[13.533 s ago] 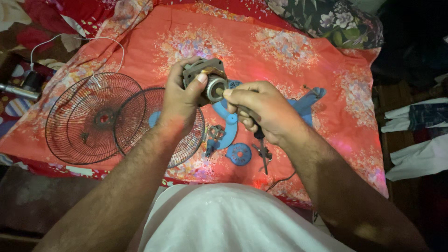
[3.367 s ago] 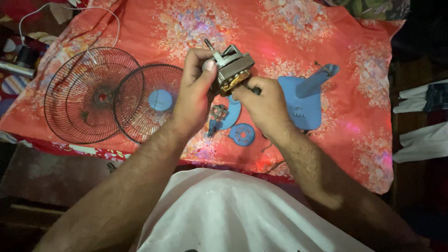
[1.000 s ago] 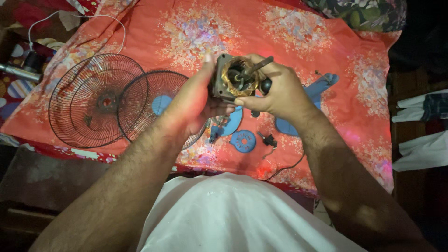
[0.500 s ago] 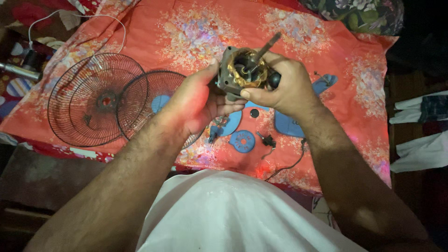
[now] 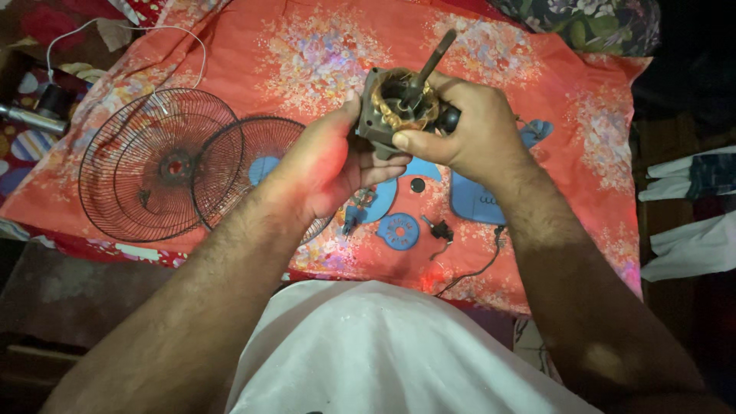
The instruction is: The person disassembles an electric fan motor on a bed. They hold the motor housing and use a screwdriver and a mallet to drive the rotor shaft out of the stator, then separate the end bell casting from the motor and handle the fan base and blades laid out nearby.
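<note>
Both my hands hold a small fan motor (image 5: 400, 106) up above an orange flowered cloth (image 5: 307, 54). The motor has a grey metal frame, copper windings and a dark shaft sticking up to the right. My left hand (image 5: 326, 165) grips its left and lower side. My right hand (image 5: 460, 130) wraps the right side, thumb across the front. Under the hands lie blue plastic fan parts (image 5: 399, 231) and a blue base piece (image 5: 479, 201).
Two black wire fan guards (image 5: 153, 172) lie overlapped on the cloth at left. A white cord (image 5: 126, 34) loops at the upper left. Small screws and a black wire (image 5: 468, 272) lie near the cloth's front edge. Folded clothes (image 5: 690, 230) sit at right.
The motor has been turned over in my hands, so the windings and shaft now face up. My hands have lifted slightly toward the upper right.
</note>
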`<state>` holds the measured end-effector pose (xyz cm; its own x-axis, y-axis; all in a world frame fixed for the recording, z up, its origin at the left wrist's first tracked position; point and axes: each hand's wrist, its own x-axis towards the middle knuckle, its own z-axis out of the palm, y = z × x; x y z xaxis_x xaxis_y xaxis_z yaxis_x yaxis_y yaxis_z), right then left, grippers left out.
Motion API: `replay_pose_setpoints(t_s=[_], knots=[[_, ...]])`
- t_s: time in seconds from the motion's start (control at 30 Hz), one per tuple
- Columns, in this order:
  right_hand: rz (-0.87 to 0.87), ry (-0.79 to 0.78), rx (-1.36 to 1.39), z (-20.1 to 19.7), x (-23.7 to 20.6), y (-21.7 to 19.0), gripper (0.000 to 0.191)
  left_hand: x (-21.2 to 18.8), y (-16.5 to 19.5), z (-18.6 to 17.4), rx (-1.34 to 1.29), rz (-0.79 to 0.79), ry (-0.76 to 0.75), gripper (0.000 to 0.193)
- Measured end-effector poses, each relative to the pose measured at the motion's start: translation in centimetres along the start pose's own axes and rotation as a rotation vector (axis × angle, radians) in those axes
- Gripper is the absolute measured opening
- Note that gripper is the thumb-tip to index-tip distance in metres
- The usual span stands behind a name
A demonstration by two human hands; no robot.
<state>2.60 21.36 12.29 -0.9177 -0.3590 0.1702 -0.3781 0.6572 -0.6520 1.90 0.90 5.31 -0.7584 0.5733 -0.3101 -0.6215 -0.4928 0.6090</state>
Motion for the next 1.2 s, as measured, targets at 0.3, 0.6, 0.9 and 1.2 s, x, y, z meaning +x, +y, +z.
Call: replay_pose_setpoints(t_s=[0.3, 0.6, 0.9, 1.2], knots=[[0.033, 0.051, 0.056, -0.3, 0.2, 1.5, 0.051, 0.1, 0.4, 0.1, -0.075, 0.028, -0.015, 0.057], [0.001, 0.001, 0.011, -0.9, 0.6, 2.1, 0.054, -0.2, 0.8, 0.4, -0.048, 0.007, 0.03, 0.053], [0.025, -0.065, 0.08, -0.8, 0.8, -0.1, 0.058, -0.5, 1.1, 0.4, -0.005, 0.056, -0.016, 0.059], [0.09, -0.037, 0.188, 0.8, -0.6, 1.1, 0.081, 0.0, -0.7, -0.8, 0.184, 0.069, 0.057, 0.052]])
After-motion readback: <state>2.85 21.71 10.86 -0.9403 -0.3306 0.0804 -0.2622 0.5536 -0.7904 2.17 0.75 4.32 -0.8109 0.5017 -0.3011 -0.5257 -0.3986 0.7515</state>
